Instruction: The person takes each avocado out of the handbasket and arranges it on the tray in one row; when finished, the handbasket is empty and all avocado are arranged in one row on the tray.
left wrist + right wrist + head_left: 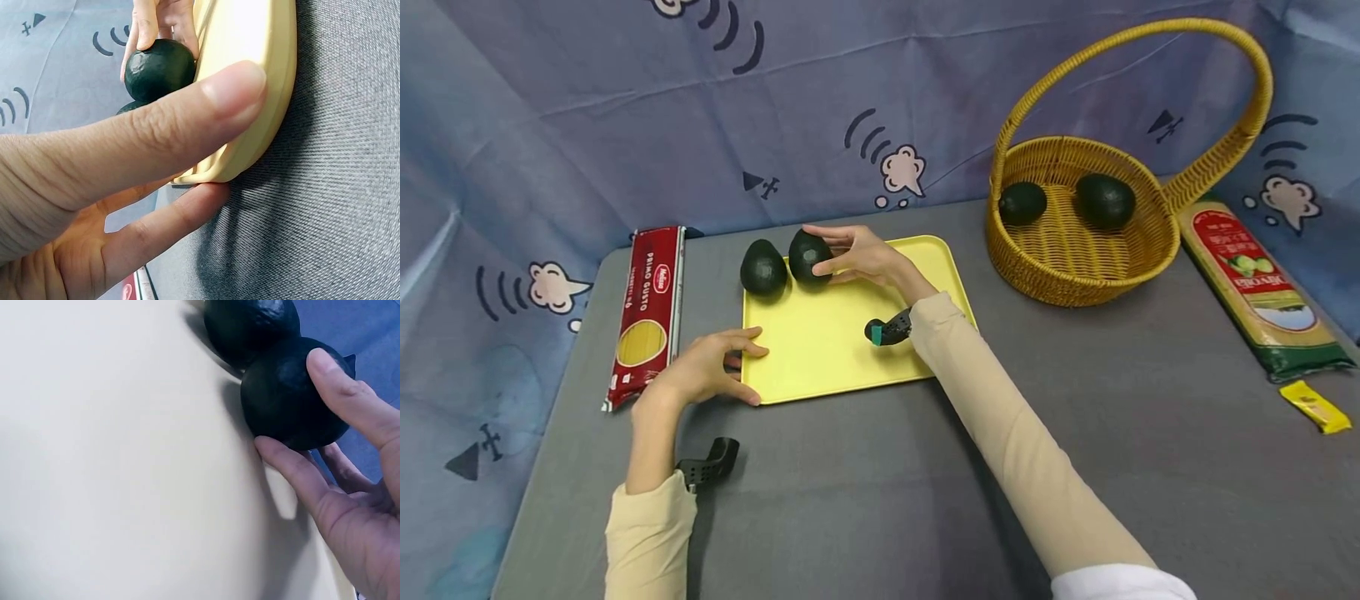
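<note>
In the head view my right hand [867, 254] grips a dark green avocado [808, 257] at the back of a yellow tray [812, 350]. Thumb and fingers lie on opposite sides of it in the right wrist view. Right beside it on the tray's back left corner is a second avocado [763, 268]; the two overlap in the right wrist view [251, 328]. My left hand [703, 367] holds the tray by its front left corner. In the left wrist view its thumb [231, 94] crosses the rim and a finger [203, 197] touches the tray's edge.
A yellow wicker basket [1067, 287] with a tall handle stands at the back right, with two avocados inside. Beyond it lie a green-and-red food bag [1262, 283] and a small yellow packet [1315, 407]. A red spaghetti pack [651, 308] lies left of the tray.
</note>
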A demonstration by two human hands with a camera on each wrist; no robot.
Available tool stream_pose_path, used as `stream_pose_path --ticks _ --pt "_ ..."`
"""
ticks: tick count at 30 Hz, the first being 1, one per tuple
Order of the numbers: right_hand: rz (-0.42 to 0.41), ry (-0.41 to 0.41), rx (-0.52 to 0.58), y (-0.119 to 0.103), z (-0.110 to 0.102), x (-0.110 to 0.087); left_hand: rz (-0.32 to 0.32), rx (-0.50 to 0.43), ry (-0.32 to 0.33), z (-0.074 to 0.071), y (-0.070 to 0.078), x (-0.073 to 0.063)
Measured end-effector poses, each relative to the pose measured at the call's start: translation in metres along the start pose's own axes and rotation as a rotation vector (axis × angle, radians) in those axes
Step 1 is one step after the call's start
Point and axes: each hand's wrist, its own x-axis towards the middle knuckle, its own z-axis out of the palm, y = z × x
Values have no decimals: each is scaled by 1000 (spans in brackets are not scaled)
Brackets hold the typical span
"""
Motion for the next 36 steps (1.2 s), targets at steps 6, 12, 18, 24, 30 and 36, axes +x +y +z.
stream_pose_path --ticks 6,12,18,24,30,36 --pt "1 -6 -66 1 3 1 0 8 -3 0 -1 0" --pt "-15 13 -85 5 2 1 8 -9 2 1 0 -1" --pt "-29 18 -67 8 5 2 -1 -9 -1 2 1 -1" --pt "-33 30 -63 9 7 3 2 -5 1 2 0 -2" --pt "-32 30 -45 6 7 2 1 -3 -3 2 -1 -1" --pt "-32 42 -40 6 4 1 -2 18 -4 1 -2 2"
